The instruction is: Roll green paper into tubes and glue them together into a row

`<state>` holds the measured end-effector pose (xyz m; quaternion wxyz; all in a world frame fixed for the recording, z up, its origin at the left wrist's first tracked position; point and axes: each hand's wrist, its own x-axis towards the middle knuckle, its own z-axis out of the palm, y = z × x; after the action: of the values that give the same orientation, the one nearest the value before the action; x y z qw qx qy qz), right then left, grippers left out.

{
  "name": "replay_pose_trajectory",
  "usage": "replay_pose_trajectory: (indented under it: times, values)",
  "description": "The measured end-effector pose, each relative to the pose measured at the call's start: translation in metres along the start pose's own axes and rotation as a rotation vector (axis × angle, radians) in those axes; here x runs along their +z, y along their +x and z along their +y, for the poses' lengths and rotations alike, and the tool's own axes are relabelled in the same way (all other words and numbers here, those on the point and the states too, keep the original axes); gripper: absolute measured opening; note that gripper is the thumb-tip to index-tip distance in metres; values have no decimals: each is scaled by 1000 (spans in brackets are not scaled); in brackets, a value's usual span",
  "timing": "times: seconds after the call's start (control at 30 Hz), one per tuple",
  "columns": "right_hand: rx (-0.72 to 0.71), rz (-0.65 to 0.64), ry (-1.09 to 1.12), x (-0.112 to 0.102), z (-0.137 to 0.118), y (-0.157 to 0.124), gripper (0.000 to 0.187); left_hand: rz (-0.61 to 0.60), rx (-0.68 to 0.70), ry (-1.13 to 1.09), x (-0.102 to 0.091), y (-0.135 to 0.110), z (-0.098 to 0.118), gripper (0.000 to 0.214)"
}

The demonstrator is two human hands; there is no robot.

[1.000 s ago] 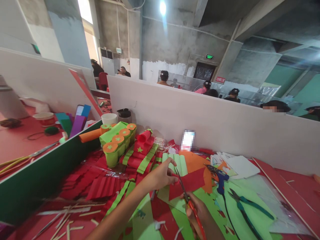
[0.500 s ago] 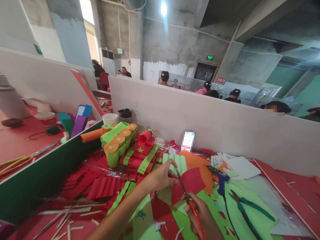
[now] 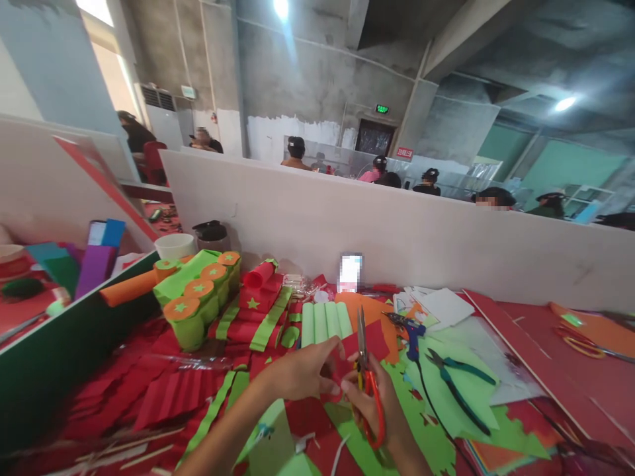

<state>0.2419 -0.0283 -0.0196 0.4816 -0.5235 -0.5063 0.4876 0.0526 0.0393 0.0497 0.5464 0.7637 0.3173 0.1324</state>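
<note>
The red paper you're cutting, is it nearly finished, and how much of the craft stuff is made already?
Already made: green paper tubes topped with orange star discs and a red paper stack with green bands. In hand: the left hand pinches a red paper piece while the right hand holds red-handled scissors, blades closed and pointing up. How far the cut runs cannot be seen. Uncut green paper sheets lie underneath.
</note>
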Motion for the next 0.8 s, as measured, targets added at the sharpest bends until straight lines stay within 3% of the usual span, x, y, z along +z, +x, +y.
replay_pose_trajectory:
  times: [0.13,0.4,0.57,0.8]
  values:
    - [-8,11,31,7,-2,3,49,33,10,13,-1,-4,6,31]
    - [-172,183,197,25,-39,35,43,307,166,-223,-3,13,-5,21]
    - [-202,188,267,38,-46,57,43,489,212,-351,-9,23,-13,31]
    - [-191,179,236,49,-45,78,41,599,215,-359,-18,24,-21,32]
